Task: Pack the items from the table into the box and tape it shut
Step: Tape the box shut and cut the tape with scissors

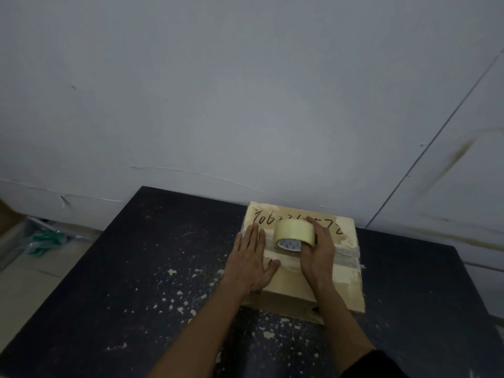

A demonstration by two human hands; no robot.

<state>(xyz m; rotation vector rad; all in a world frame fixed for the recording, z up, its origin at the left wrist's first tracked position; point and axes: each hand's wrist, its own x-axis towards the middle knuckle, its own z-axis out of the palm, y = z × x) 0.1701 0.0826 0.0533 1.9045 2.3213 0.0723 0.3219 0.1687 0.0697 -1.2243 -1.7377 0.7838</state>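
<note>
While the cardboard box [302, 257] sat on the dark desk [136, 268], close to its far right part and near the wall [218, 91], its flaps were folded down flat, so whatever lay inside was hidden from me. Black handwritten digits ran across the far flap, partly covered by the roll. A band of clear tape crossed the top from side to side, shiny and wrinkled near the right edge, and pale patches showed where paper had been torn from the cardboard. The near front face had a dark hole low down.

My left hand [252, 261] lay flat on the left part of the lid, fingers [255, 236] straight and together, thumb spread toward the middle, pressing on the cardboard. My right hand [319, 252] held the tape roll [293, 236], which stood on edge on top of the box over the taped band; my fingers curled over its far side and my thumb hooked into the white core, where small blue marks showed. The roll was yellowish and translucent.

The desk was speckled with pale flecks and chips. On the floor at the left lay something green [45, 242], too blurred to make out.
</note>
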